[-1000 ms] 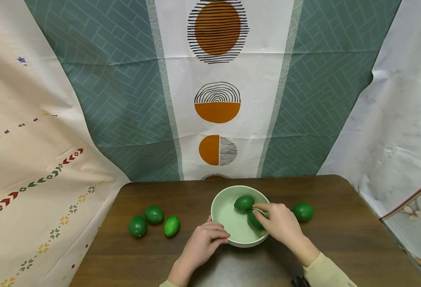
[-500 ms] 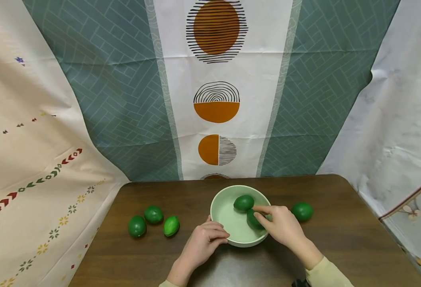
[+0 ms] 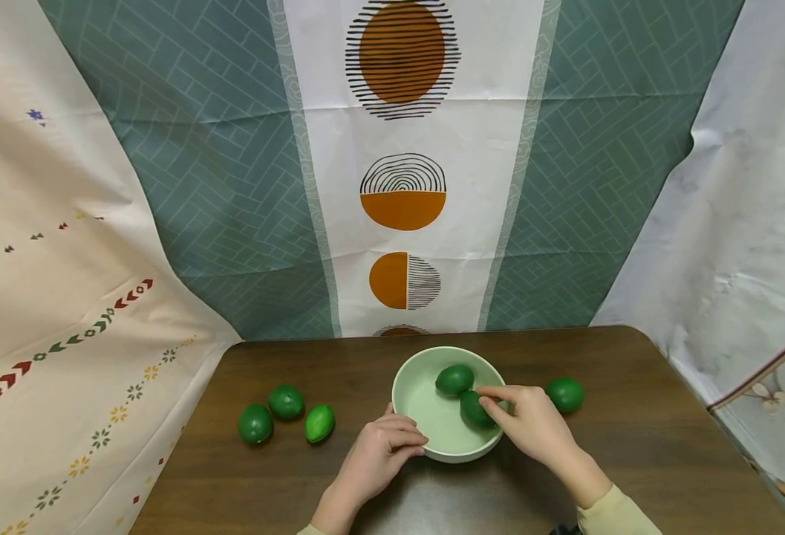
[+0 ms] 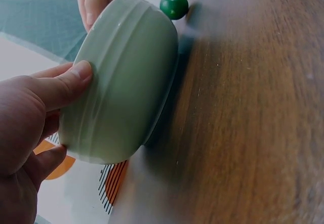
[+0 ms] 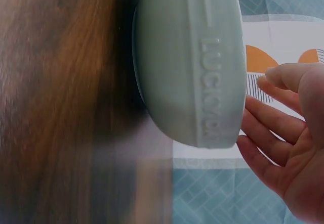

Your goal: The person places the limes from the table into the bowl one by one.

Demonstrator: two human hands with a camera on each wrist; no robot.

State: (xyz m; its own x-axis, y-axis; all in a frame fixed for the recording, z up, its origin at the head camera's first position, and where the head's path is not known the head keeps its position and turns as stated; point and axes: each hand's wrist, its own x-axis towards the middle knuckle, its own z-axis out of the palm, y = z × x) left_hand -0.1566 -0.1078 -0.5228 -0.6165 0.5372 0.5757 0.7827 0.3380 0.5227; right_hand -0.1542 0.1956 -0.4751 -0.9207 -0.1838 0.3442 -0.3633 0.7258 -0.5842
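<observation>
A pale green bowl (image 3: pixel 425 416) stands on the table with two glossy dark green fruits inside, one rear fruit (image 3: pixel 455 380) and one front fruit (image 3: pixel 475 411). My left hand (image 3: pixel 382 453) grips its near left rim; in the left wrist view the thumb (image 4: pixel 81 71) lies against the outer wall. Over the right rim, my right hand (image 3: pixel 535 423) reaches in with its thumb and index finger above the front fruit. The right wrist view shows that hand's fingers (image 5: pixel 268 135) loosely bent at the rim, with nothing visible between them; the bowl wall hides the fruits there.
Left of the bowl lie two dark green fruits (image 3: pixel 255 424) and a smaller, brighter green lime (image 3: pixel 319 423). Another dark green fruit (image 3: pixel 564 395) lies to its right, behind the right hand. Patterned cloths hang behind and beside the wooden table (image 3: pixel 639 446).
My right hand has shifted slightly to the right, away from the front fruit, which stays in the bowl. The left hand and bowl look the same.
</observation>
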